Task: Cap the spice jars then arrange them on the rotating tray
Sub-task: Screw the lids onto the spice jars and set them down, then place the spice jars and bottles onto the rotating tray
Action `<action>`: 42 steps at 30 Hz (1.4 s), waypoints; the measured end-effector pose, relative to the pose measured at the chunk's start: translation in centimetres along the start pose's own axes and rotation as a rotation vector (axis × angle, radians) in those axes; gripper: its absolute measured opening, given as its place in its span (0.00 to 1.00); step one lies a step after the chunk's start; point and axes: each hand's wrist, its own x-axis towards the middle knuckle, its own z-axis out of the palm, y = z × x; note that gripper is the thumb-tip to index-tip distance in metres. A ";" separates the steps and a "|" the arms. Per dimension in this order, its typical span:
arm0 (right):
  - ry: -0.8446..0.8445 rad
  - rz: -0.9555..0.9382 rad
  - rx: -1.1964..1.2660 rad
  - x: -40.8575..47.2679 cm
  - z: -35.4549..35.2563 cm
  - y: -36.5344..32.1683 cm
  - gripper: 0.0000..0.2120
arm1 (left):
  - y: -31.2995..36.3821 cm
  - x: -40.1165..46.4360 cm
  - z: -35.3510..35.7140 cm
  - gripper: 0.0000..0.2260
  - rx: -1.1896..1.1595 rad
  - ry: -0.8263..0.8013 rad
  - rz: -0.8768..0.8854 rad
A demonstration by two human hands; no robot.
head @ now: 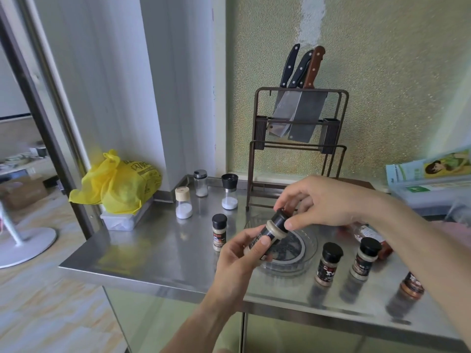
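Left hand (239, 253) wrapped around a spice jar (267, 236), held tilted above the near edge of the rotating tray (309, 253). Right hand (328, 200) pinching the black cap (280, 217) between thumb and fingertips, at the jar's mouth. Cap apparently being seated or twisted on; hard to say whether fully home.

Risks from here: cap going on crooked because of the jar's tilt, then binding or popping loose. Powder spilling onto the steel counter (153, 245) if the cap slips while the mouth leans toward the tray. Right forearm passing just above two capped jars (328, 263) (365, 258) on the right (a careless sweep probably enough to topple them). A further jar (411, 285) near the counter's front edge, partly hidden by the arm, liable to be knocked off. Tray still bare, so nothing arranged yet.

Another capped jar (219, 231) upright left of the tray; three shakers with white contents (183, 202) (200, 183) (229, 191) farther back.

Writing: jar labels dark with print too small and blurred to read. Yellow bag (119, 184) with large printed characters, not clearly legible. Printed packaging (428, 171) at far right with a cartoon figure, text unreadable.
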 end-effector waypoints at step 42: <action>0.833 0.360 -0.144 -3.6 2.2 9.3 0.11 | 2.4 2.7 -5.7 0.16 1.274 0.363 0.580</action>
